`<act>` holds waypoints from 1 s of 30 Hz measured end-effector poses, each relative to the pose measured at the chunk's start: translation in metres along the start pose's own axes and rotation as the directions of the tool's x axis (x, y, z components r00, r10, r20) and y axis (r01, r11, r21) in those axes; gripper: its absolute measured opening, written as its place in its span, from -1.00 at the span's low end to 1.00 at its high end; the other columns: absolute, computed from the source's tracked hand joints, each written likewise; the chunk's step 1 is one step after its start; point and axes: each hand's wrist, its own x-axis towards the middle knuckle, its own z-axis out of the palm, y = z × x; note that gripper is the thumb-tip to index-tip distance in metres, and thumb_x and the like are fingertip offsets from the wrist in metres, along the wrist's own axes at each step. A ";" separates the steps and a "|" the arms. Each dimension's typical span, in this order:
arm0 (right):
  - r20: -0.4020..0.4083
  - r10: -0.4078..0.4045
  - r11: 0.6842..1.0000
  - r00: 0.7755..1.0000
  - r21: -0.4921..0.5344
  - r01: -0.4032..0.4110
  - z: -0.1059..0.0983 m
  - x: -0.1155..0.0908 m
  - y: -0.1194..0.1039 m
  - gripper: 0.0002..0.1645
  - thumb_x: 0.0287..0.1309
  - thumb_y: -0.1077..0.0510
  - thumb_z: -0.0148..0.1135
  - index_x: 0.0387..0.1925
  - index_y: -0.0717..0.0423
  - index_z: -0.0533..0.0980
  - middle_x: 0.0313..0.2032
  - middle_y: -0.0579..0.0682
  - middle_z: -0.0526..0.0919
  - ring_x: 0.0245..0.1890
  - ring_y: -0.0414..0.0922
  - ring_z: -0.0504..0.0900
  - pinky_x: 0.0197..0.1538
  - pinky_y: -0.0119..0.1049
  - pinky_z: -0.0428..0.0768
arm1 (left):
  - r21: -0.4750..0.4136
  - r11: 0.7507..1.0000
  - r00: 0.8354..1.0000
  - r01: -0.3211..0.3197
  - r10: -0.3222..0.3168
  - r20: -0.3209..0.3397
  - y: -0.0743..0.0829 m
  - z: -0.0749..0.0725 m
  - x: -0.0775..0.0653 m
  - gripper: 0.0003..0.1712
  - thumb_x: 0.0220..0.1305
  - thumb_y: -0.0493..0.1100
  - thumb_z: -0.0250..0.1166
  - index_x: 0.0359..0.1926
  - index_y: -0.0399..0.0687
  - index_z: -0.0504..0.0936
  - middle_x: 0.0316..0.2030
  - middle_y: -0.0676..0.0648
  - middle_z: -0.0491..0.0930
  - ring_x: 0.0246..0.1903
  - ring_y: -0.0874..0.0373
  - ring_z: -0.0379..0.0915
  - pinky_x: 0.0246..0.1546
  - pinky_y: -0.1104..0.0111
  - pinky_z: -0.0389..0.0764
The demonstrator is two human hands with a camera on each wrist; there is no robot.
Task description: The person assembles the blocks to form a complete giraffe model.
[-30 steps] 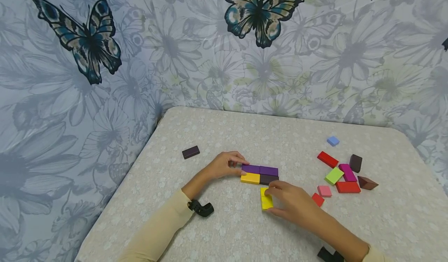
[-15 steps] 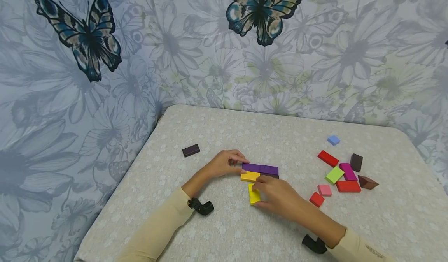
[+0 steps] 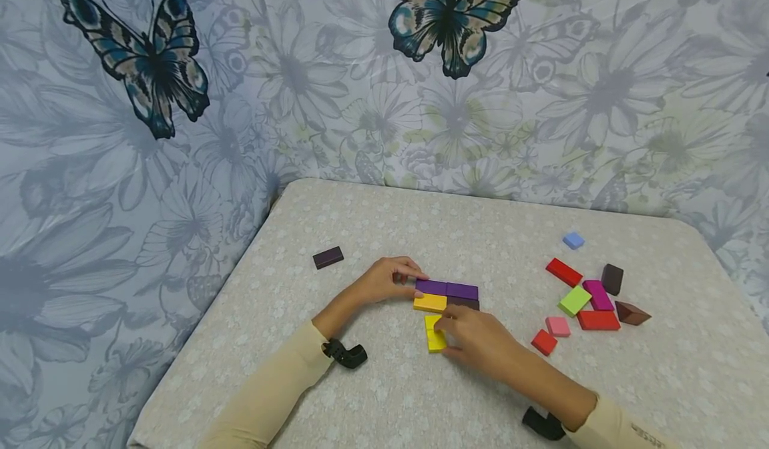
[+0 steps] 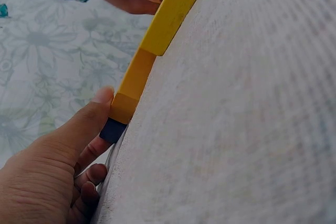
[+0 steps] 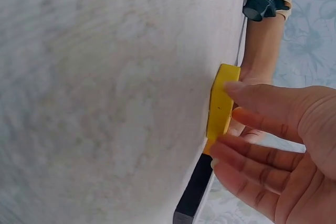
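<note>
Four-part wording aside, two purple blocks (image 3: 462,291) lie end to end in a row. In front of them lie an amber block (image 3: 430,302) and a dark brown block (image 5: 192,190). My left hand (image 3: 387,281) holds the row's left end, thumb at the amber block and a finger at the purple one. My right hand (image 3: 483,342) pinches a bright yellow block (image 3: 435,342) between thumb and finger, just in front of the amber block. In the head view the right fingers hide part of the yellow and dark brown blocks.
To the right lie red blocks (image 3: 598,320), a lime block (image 3: 575,301), a magenta block (image 3: 597,295), a pink block (image 3: 557,327), a dark block (image 3: 612,279) and a brown triangular block (image 3: 631,313). A blue block (image 3: 573,240) lies farther back, another dark block (image 3: 328,257) at left.
My right hand has moved left with the yellow block, from in front of the dark brown block to in front of the amber one. My left hand stays at the row's end.
</note>
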 end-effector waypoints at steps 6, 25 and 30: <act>-0.006 -0.017 0.999 1.000 0.041 0.017 0.003 0.003 -0.001 -0.62 0.02 0.09 0.60 -0.10 0.07 0.71 -0.05 0.02 0.73 -0.09 -0.07 0.71 -0.08 -0.15 0.69 | 0.010 1.000 1.000 -0.005 0.005 0.004 -0.002 0.000 0.001 -0.63 0.17 -0.05 0.55 0.03 0.11 0.79 -0.11 0.19 0.64 -0.36 0.22 0.42 -0.33 0.39 0.48; -0.011 0.033 0.999 0.999 -0.001 -0.033 0.007 0.028 -0.014 -0.57 -0.02 0.02 0.63 -0.11 0.08 0.71 -0.19 -0.06 0.75 -0.30 -0.18 0.67 -0.21 -0.27 0.66 | 0.006 1.000 1.000 -0.023 0.023 0.012 -0.002 0.000 0.002 -0.62 0.18 -0.05 0.54 0.04 0.08 0.79 -0.11 0.17 0.64 -0.35 0.21 0.41 -0.32 0.39 0.47; -0.009 0.049 0.999 0.999 -0.016 -0.049 0.006 0.028 -0.015 -0.54 -0.03 -0.01 0.63 -0.10 0.10 0.71 -0.23 -0.06 0.74 -0.37 -0.21 0.62 -0.26 -0.31 0.63 | 0.004 1.000 1.000 -0.020 0.020 0.009 -0.002 0.001 0.001 -0.62 0.17 -0.05 0.54 0.03 0.08 0.79 -0.11 0.16 0.64 -0.36 0.21 0.41 -0.32 0.39 0.47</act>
